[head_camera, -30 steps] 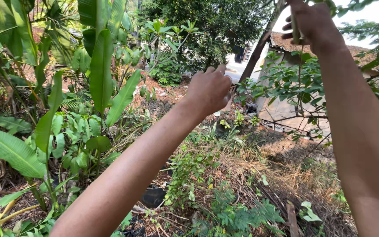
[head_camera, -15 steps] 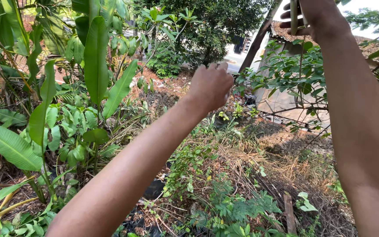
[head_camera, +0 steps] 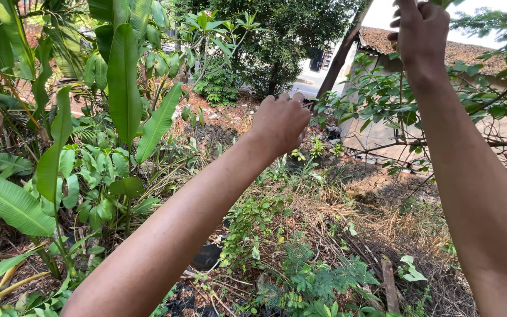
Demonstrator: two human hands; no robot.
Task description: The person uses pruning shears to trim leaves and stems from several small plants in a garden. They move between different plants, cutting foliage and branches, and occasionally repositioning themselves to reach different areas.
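My left hand (head_camera: 281, 122) reaches forward at mid-frame, fingers curled around the tip of a thin leafy branch (head_camera: 347, 101) that stretches in from the right. My right hand (head_camera: 422, 32) is raised at the top right, fingers closed on an upright twig (head_camera: 402, 88) of the same small tree. What sits inside either fist is mostly hidden by the backs of my hands. Small green leaves (head_camera: 382, 97) hang between the two hands.
Tall broad-leaved plants (head_camera: 121, 88) crowd the left side. Below lie dry grass, weeds and bare soil (head_camera: 347, 235). A slanted wooden pole (head_camera: 341, 56) and a low tiled roof (head_camera: 382, 38) stand behind the branches. Dense trees (head_camera: 283, 35) fill the back.
The view has shifted slightly; my left hand sits a little lower and further right along the branch. My right hand stays high on the twig.
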